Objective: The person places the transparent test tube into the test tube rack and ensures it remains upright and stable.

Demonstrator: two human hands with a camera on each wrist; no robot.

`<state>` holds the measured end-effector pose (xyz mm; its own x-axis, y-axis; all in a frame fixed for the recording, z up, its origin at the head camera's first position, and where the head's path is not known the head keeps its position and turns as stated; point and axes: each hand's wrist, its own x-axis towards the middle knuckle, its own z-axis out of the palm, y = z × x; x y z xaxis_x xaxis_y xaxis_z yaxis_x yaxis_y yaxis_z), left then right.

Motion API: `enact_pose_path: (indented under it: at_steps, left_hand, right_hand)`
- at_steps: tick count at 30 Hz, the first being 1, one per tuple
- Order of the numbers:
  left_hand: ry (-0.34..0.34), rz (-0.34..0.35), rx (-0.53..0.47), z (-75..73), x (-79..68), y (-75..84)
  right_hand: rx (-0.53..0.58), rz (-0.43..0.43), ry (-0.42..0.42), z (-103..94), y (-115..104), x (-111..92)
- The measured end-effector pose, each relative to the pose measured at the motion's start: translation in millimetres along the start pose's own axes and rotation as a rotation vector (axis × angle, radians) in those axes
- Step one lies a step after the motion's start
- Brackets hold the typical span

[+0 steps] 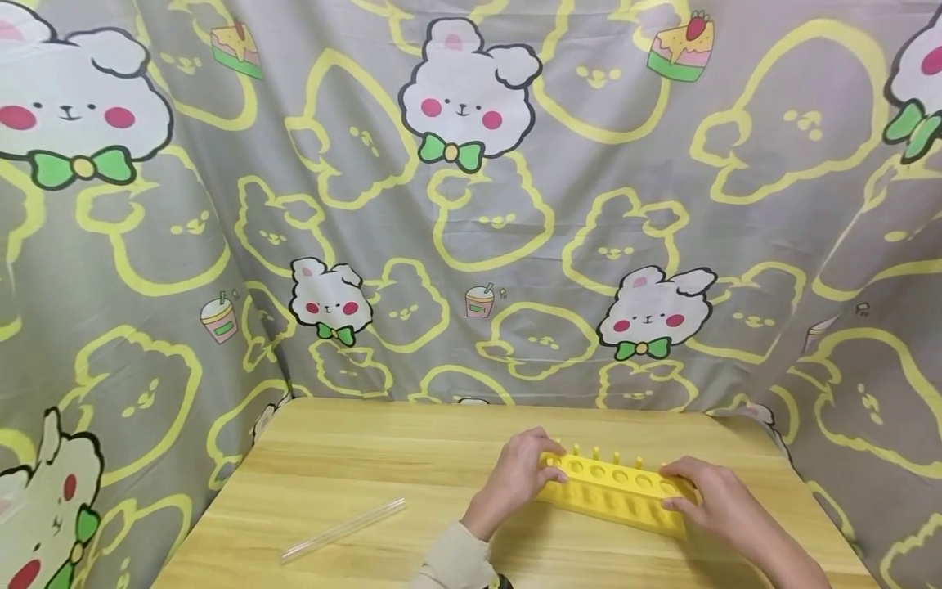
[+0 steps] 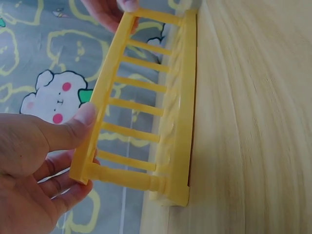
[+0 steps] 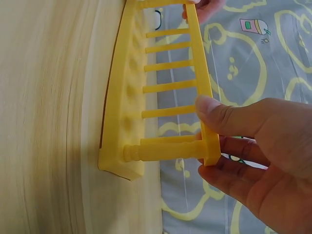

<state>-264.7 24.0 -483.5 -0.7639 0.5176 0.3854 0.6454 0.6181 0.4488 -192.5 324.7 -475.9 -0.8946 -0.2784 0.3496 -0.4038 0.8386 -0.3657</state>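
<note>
A yellow plastic test tube rack [image 1: 614, 491] stands on the wooden table, with a row of round holes in its top plate and several pegs along its back. My left hand [image 1: 518, 474] grips the left end of the top plate, thumb on the near side. At the opposite end, my right hand [image 1: 710, 495] holds the plate between thumb and fingers. The left wrist view shows the left thumb and fingers around the rack's top rail [image 2: 109, 73]. In the right wrist view, the right hand [image 3: 258, 151] pinches the rail's near corner above the base [image 3: 117, 107].
A clear glass tube [image 1: 342, 530] lies at a slant on the table [image 1: 383, 450], left of the rack. Grey curtains [image 1: 456, 221] printed with white rabbits and yellow outlines hang behind the table and on both sides.
</note>
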Motion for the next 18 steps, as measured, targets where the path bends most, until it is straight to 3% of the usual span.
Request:
enact_pose_path:
  at_steps: [8, 18]
  left_hand:
    - [0.027, -0.006, -0.006, -4.7, -10.5, -3.4]
    - [0.046, -0.01, 0.013, -15.8, -31.0, -8.6]
  right_hand:
    - [-0.02, -0.055, 0.016, 5.0, -6, 3]
    - [-0.025, -0.147, -0.022, 9.0, -16, 8]
